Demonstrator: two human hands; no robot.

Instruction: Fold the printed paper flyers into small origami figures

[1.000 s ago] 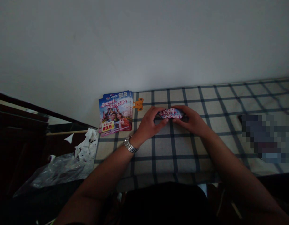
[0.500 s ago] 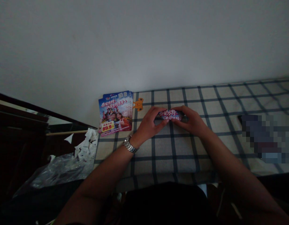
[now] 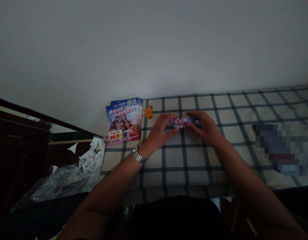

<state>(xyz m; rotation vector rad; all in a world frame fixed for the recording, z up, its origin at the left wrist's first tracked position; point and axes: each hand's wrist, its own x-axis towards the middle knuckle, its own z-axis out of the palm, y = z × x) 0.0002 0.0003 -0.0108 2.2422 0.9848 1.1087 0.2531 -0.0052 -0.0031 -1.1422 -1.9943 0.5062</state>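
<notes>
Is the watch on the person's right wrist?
No: the watch sits on the wrist of the left hand, which pinches the folded leaflet with the right hand.

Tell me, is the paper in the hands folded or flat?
Folded. The flyer between left hand and right hand is a narrow strip, unlike the flat stack.

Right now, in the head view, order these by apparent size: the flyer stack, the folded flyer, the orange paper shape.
Largest: flyer stack.
Next: folded flyer, partly hidden by fingers.
Smallest: orange paper shape.
</notes>
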